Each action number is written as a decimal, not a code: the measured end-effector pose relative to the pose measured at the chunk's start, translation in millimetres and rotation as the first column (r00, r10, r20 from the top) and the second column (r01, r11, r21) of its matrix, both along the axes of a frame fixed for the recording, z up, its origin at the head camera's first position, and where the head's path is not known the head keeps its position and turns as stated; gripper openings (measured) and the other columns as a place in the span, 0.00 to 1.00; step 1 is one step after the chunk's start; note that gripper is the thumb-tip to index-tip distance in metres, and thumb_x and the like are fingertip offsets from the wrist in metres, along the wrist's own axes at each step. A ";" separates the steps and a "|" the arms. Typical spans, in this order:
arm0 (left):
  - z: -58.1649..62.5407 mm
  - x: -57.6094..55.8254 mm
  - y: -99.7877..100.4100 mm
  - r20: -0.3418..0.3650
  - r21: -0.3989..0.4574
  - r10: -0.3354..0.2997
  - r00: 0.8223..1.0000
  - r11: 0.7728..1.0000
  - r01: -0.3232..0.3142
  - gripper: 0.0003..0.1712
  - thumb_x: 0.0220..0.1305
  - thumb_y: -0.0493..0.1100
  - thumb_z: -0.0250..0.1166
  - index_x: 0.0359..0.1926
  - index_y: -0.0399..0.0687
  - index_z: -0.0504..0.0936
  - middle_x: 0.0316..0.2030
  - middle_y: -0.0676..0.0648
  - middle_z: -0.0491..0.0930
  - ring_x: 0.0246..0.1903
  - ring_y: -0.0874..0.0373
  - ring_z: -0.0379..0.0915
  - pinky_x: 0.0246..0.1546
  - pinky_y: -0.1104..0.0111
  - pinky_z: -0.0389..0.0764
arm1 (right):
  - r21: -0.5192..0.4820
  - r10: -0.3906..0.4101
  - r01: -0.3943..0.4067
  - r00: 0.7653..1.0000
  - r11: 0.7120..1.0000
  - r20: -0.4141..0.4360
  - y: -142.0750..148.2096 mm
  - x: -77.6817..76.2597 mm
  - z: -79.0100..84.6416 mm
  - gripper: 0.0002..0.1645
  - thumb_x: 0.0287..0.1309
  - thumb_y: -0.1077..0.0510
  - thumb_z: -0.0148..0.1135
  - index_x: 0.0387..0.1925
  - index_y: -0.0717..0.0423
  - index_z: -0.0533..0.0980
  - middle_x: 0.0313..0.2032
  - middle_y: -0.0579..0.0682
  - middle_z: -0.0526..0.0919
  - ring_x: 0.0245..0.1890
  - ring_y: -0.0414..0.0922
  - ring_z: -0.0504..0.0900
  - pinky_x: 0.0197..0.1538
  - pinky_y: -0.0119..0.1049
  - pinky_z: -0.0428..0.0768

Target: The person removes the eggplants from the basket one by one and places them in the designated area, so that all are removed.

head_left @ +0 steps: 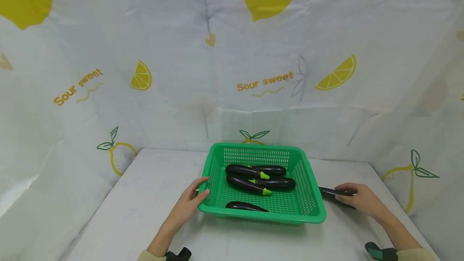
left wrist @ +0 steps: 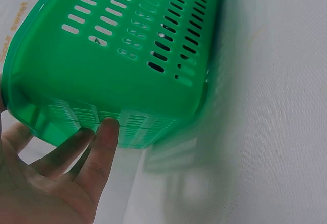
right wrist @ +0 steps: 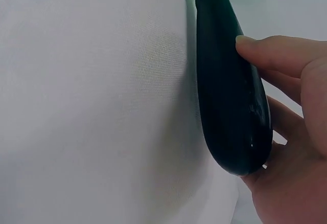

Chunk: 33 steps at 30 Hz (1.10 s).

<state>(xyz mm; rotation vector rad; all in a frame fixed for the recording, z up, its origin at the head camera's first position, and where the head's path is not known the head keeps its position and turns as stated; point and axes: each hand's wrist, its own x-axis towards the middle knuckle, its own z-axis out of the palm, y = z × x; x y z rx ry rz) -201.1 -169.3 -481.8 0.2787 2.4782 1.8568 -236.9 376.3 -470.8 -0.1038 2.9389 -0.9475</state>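
"What is held at right?"

"A right hand (head_left: 359,200) clasps a dark eggplant (right wrist: 230,81) between thumb and fingers, just beside a green basket (head_left: 262,216) on the white worktop (head_left: 137,208)."

"And the left hand (head_left: 189,201)?"

"Its fingers grip the basket's rim; inside lie five more eggplants (head_left: 243,183), four clustered together."
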 end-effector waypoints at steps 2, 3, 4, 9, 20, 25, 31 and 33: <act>-0.3 0.1 -0.1 0.001 -0.001 0.002 1.000 1.000 -0.002 0.30 0.75 0.54 0.60 0.73 0.56 0.69 0.73 0.40 0.63 0.68 0.39 0.66 0.63 0.43 0.69 | 0.005 -0.002 0.002 1.000 1.000 -0.023 0.6 -0.8 -0.3 0.24 0.60 0.54 0.72 0.50 0.68 0.81 0.46 0.61 0.84 0.45 0.56 0.80 0.41 0.44 0.79; -0.4 0.3 -0.1 0.001 0.000 0.002 1.000 1.000 -0.002 0.29 0.75 0.54 0.60 0.73 0.57 0.69 0.73 0.40 0.63 0.69 0.39 0.66 0.64 0.43 0.69 | 0.009 -0.003 0.003 1.000 1.000 -0.031 1.2 -1.3 -1.2 0.24 0.60 0.54 0.72 0.50 0.67 0.81 0.45 0.61 0.84 0.45 0.56 0.80 0.40 0.44 0.78; -0.7 0.2 -0.1 0.001 0.001 0.001 1.000 1.000 -0.001 0.29 0.75 0.54 0.60 0.73 0.57 0.69 0.73 0.40 0.63 0.68 0.39 0.66 0.64 0.43 0.69 | 0.011 -0.004 0.004 0.999 1.000 -0.038 1.5 -1.3 -1.9 0.24 0.60 0.54 0.72 0.50 0.67 0.81 0.45 0.61 0.84 0.45 0.56 0.80 0.40 0.44 0.78; -0.5 1.0 0.3 -0.005 -0.002 0.001 1.000 1.000 -0.001 0.29 0.75 0.54 0.60 0.73 0.57 0.69 0.73 0.40 0.63 0.68 0.39 0.66 0.63 0.44 0.70 | 0.012 0.006 -0.005 0.999 1.000 -0.043 -0.1 -0.2 -2.9 0.24 0.59 0.55 0.72 0.51 0.69 0.80 0.46 0.63 0.83 0.45 0.59 0.81 0.42 0.49 0.81; -0.4 0.2 0.0 -0.010 -0.017 0.012 1.000 1.000 -0.012 0.29 0.75 0.55 0.61 0.73 0.57 0.69 0.73 0.41 0.65 0.68 0.39 0.67 0.63 0.44 0.70 | 0.025 0.026 -0.025 0.998 0.999 -0.056 -4.0 4.2 0.1 0.22 0.59 0.56 0.71 0.50 0.68 0.81 0.46 0.63 0.84 0.45 0.60 0.82 0.43 0.50 0.82; -0.1 0.5 0.0 -0.010 -0.019 0.009 1.000 1.000 -0.009 0.30 0.75 0.55 0.61 0.73 0.57 0.69 0.73 0.40 0.65 0.67 0.39 0.68 0.62 0.43 0.71 | 0.021 0.024 -0.023 0.999 1.000 -0.047 -4.7 4.4 -0.8 0.22 0.59 0.56 0.71 0.50 0.68 0.81 0.46 0.63 0.84 0.46 0.60 0.81 0.44 0.52 0.82; -0.4 0.6 -0.1 -0.006 -0.018 0.006 1.000 1.000 -0.006 0.30 0.74 0.56 0.61 0.73 0.58 0.69 0.72 0.40 0.65 0.67 0.39 0.68 0.62 0.43 0.71 | 0.006 0.035 -0.034 0.997 0.999 -0.063 -4.0 7.1 -0.7 0.22 0.61 0.54 0.71 0.50 0.67 0.81 0.48 0.64 0.84 0.48 0.63 0.80 0.45 0.53 0.82; -0.6 0.5 -0.1 -0.006 -0.016 0.005 1.000 1.000 -0.006 0.30 0.75 0.56 0.61 0.73 0.58 0.69 0.72 0.40 0.65 0.67 0.39 0.68 0.62 0.44 0.71 | -0.002 0.042 -0.042 0.997 0.999 -0.069 -4.1 8.5 0.0 0.22 0.61 0.54 0.71 0.50 0.67 0.81 0.49 0.64 0.84 0.49 0.63 0.80 0.45 0.53 0.82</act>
